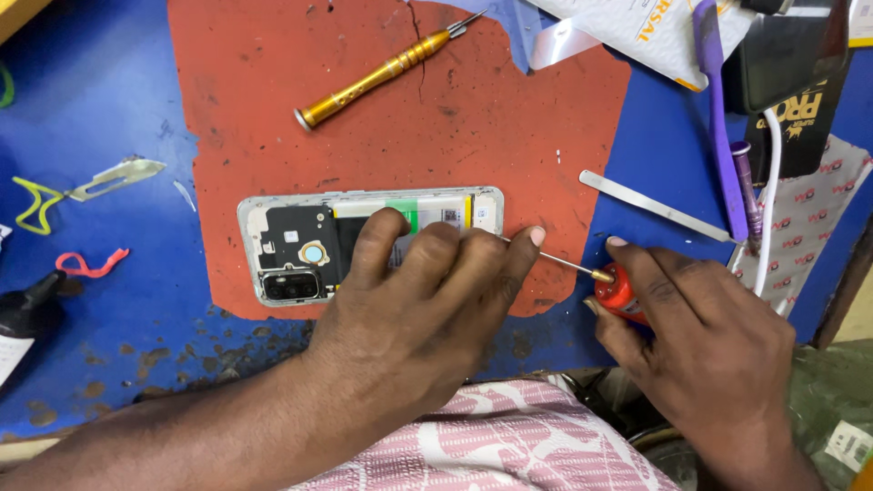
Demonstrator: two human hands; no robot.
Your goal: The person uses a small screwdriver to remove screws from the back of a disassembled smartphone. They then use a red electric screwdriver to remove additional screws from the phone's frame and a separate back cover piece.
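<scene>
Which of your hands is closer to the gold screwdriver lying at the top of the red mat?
Left. The left hand rests on the opened phone just below the gold screwdriver; the right hand is farther off, lower right.

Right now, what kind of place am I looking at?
Probably a phone repair bench: an opened grey smartphone with its back cover off, a slim gold metal precision screwdriver, and a flat steel pry strip on a worn blue-and-red worktop.

gold screwdriver [382, 71] on red mat [509, 109], purple brush [717, 109], flat metal pry strip [655, 206], scalpel blade [116, 176], black bottle [25, 314]
</scene>
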